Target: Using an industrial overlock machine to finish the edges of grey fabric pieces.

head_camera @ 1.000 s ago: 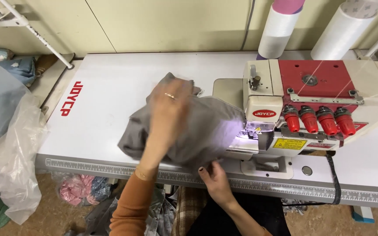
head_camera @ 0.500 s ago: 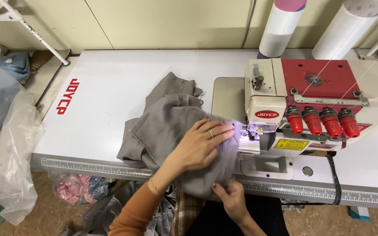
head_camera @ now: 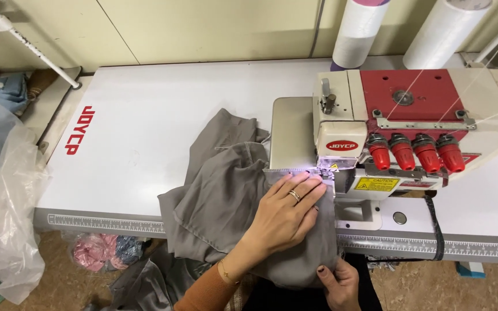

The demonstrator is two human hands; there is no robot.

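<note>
I see my left hand (head_camera: 286,210) lying flat on the grey fabric (head_camera: 226,201), fingers stretched out together and pressing the cloth down, the fingertips right at the lit foot of the sewing machine (head_camera: 393,132); there is a ring on one finger and a thin bracelet at the wrist. My right hand (head_camera: 336,280) is lower, at the near edge of the white table (head_camera: 145,132), where its fingers close narrowly on the hanging hem of the same fabric, dark-painted nails showing. The fabric lies bunched on the table just left of the machine, one edge running under the foot, its lower part draping over the table edge with the printed ruler strip. Four red knobs (head_camera: 415,152) line the machine's front. Two big white thread cones (head_camera: 358,31) stand behind it. A clear plastic bag (head_camera: 4,213) hangs at the far left, well apart from my hands.
</note>
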